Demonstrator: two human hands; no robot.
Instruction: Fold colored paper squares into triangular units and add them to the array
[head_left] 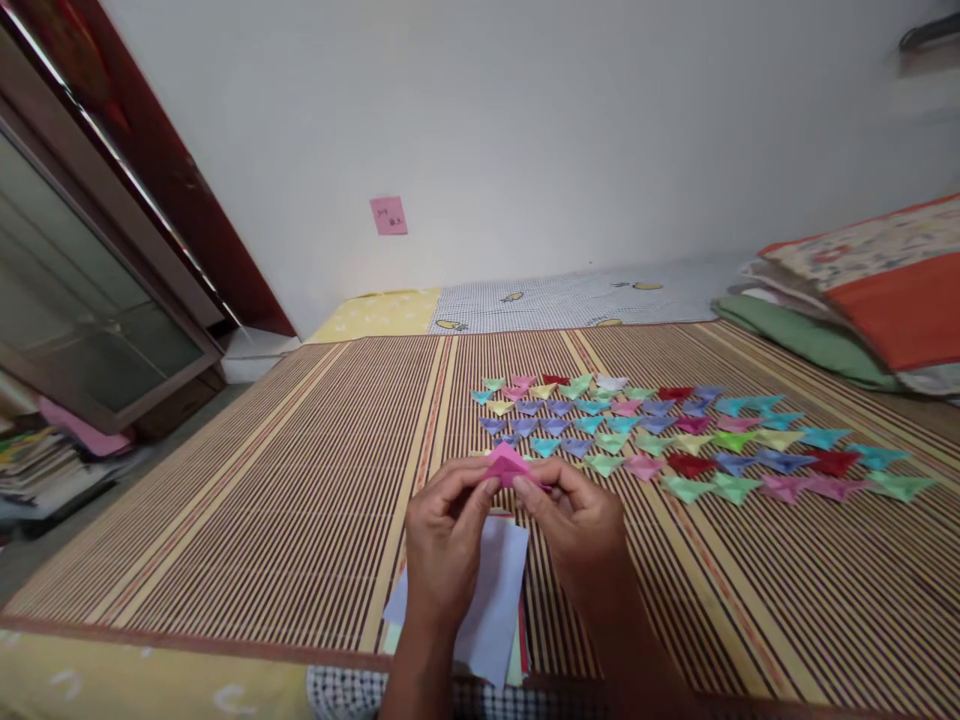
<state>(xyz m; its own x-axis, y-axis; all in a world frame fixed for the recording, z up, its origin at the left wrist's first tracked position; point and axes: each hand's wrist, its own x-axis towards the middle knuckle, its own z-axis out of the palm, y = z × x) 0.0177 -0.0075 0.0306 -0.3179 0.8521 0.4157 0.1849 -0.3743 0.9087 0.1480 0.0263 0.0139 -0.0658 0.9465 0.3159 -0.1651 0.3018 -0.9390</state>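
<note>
Between my two hands is a small folded piece of pink paper (508, 462), its pointed top standing up between my fingertips. My left hand (448, 520) pinches its left side with thumb and fingers. On the right side, my right hand (581, 520) pinches it the same way, thumb toward me. Below my hands lies a loose stack of coloured paper sheets (491, 600), a pale lavender one on top, partly covered by my left wrist. Beyond and to the right, rows of small folded paper shapes (690, 443) in many colours rest on the striped mat.
The striped bamboo mat (300, 500) covers the bed. Folded bedding (885, 300) is piled at the right edge. A pink note (388, 216) is stuck to the white wall. At far left stand a glass-fronted cabinet door (90, 270) and a stack of books (45, 455).
</note>
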